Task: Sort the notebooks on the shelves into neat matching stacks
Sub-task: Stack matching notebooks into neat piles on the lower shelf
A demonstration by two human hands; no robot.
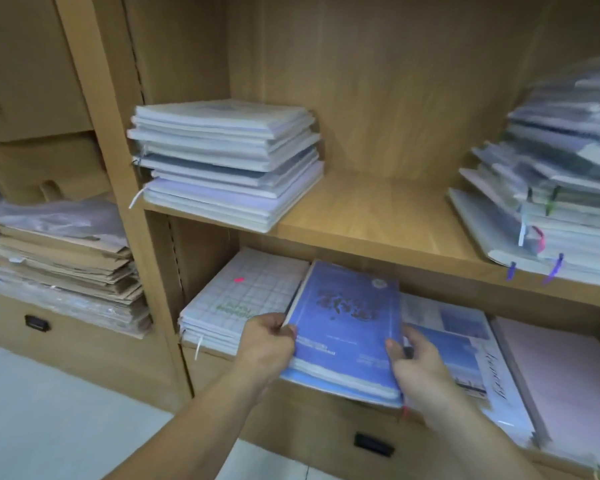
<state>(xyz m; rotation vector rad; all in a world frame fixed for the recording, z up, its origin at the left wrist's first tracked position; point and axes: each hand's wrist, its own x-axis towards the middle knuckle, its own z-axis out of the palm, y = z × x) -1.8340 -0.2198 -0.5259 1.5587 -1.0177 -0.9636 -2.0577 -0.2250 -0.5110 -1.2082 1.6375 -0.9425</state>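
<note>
A blue notebook (347, 320) lies on top of a small blue stack on the lower shelf, its front edge jutting past the shelf lip. My left hand (267, 341) grips its left edge. My right hand (416, 365) holds its right edge, thumb on the cover. To its left sits a stack of white grid-patterned notebooks (239, 299). To its right lie white-and-blue notebooks (465, 344) and a pink one (565, 379). On the upper shelf stand a pale stack (226, 161) at the left and a slanted, wrapped mixed stack (551, 174) at the right.
The upper shelf board (378, 216) is bare wood between its two stacks. A neighbouring bay at the left holds flattened cardboard and plastic sleeves (59, 265). Drawers with black handles (373, 445) sit below the shelves. Pale floor tiles (49, 410) lie at the lower left.
</note>
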